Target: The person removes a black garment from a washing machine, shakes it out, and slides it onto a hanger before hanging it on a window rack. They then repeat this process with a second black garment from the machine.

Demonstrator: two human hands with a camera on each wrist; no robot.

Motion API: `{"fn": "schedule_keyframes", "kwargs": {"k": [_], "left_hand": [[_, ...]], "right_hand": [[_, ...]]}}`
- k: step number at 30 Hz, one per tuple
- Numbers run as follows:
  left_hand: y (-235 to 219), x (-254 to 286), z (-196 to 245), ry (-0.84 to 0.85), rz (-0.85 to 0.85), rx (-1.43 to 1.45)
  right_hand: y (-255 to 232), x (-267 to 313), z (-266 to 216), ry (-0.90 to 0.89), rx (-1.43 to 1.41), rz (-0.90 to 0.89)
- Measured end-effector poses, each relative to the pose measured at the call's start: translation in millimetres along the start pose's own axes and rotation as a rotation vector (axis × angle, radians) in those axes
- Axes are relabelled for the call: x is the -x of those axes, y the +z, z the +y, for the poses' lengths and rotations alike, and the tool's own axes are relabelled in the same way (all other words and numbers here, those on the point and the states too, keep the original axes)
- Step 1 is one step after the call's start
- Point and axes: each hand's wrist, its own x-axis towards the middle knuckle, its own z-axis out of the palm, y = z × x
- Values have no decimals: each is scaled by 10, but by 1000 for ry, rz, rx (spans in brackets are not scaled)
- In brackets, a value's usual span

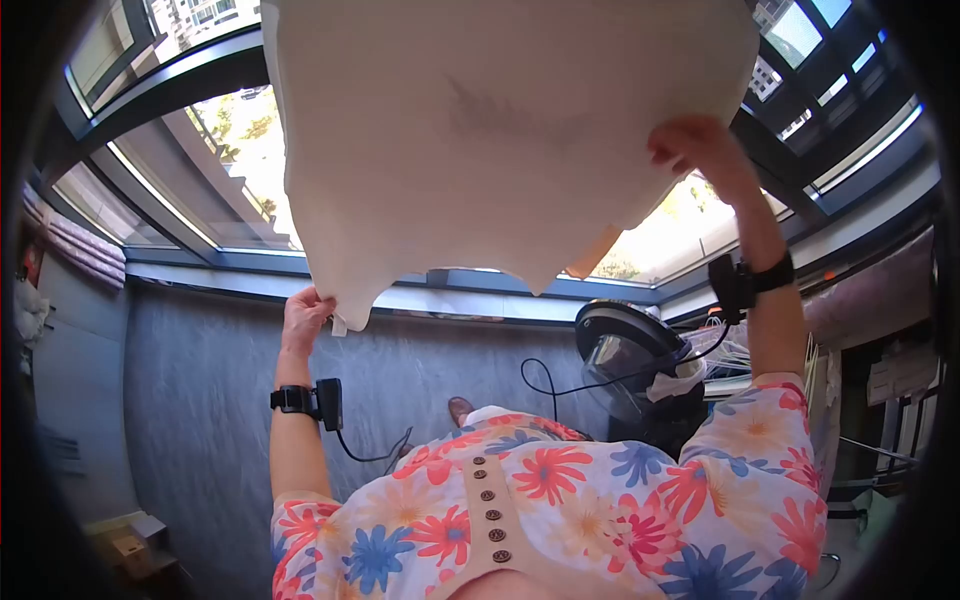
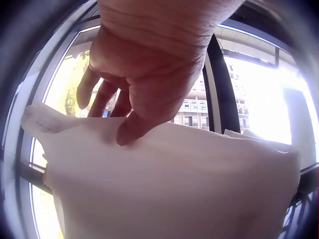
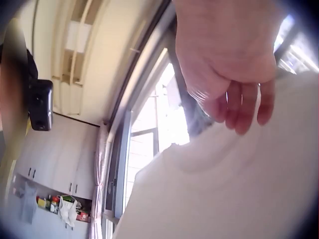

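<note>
A big, white, thin-looking cloth is spread out in front of the person, up against the light from the dark-framed windows. It has a faint grey patch near its middle, and I cannot tell if that is a mark, a print or a shadow. The left hand pinches one low corner, with the thumb on the near side and the other fingers behind the edge. A small white tag pokes out just beside it. The right hand is over by the other side, its fingers bent close to the cloth, but I cannot tell if they grip it or only touch it. The cloth looks light and soft, so it should be easy to lift but floppy, and it may sag or fold wherever nobody holds it. It does not look like it would break, and it is likely not very slippery. The best places to hold are the edges and the corners, one hand on each side, with thumb and fingers pinching so the middle lies flat.
</note>
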Motion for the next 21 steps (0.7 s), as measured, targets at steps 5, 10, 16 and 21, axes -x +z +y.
{"fn": "schedule_keyframes", "kwargs": {"k": [5, 10, 16, 21], "left_hand": [[-127, -199, -40, -38, 44, -113], [-36, -251, -121, -79, 66, -183], [-75, -330, -179, -113, 191, -164], [-117, -468, -367, -87, 206, -179]], "right_hand": [[870, 104, 1379, 444, 44, -126], [1145, 128, 1659, 426, -100, -180], [1038, 259, 2146, 453, -328, 127], [1162, 464, 2201, 422, -202, 118]]}}
